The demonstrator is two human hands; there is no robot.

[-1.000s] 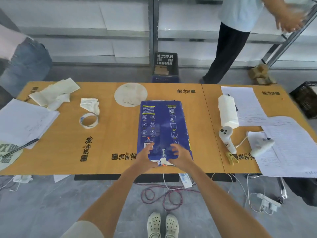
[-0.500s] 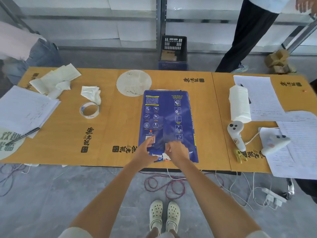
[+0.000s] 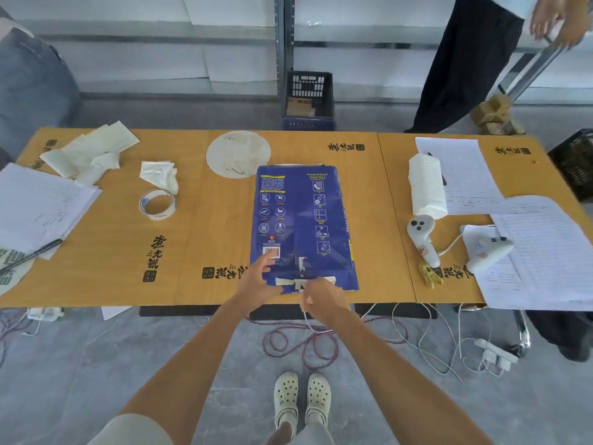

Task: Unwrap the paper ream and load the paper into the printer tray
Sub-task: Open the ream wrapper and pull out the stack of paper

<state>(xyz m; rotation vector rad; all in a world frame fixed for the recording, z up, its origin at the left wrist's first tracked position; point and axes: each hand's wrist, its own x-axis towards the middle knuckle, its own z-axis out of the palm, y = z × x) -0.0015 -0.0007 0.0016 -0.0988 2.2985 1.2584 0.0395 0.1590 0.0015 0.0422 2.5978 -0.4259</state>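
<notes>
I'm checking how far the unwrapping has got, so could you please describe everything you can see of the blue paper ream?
The paper ream lies flat on the wooden table, long side running away from the person, near end at the table's front edge. Its glossy blue wrapper carries white icons, a yellow text block and a barcode. The wrapper looks closed; pale tape crosses the near end flap. The left hand rests on its near left corner; the right hand pinches at the flap.

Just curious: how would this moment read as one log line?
step: unwrapping | paper ream flat on table, still wrapped | left hand steadying | right hand at near flap

Tape roll (image 3: 157, 204), crumpled tissue (image 3: 161, 175), controllers (image 3: 422, 237), paper towel roll (image 3: 427, 187).
</notes>
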